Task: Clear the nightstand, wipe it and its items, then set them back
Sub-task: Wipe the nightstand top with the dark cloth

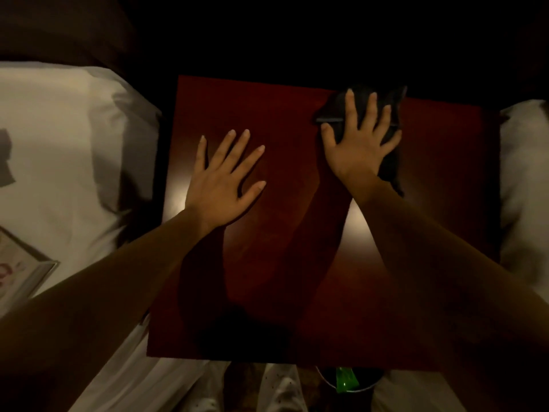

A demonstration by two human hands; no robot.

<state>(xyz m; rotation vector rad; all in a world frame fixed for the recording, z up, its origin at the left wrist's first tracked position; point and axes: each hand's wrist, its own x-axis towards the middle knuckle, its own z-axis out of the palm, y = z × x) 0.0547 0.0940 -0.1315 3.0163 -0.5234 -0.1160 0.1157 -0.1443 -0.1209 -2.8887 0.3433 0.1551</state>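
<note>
1. The nightstand point(297, 278) has a square, glossy, dark red-brown top, lit in two pale patches.
2. The cloth point(389, 150) is dark and crumpled, lying at the far right of the top.
3. The right hand point(359, 144) presses flat on the cloth, fingers spread apart, not clamped.
4. The left hand point(222, 185) lies flat on the bare top, fingers spread apart, holding nothing.
5. White bedding point(59, 144) lies left; a framed picture point(20, 269) rests on it.
6. The room is dim.
</note>
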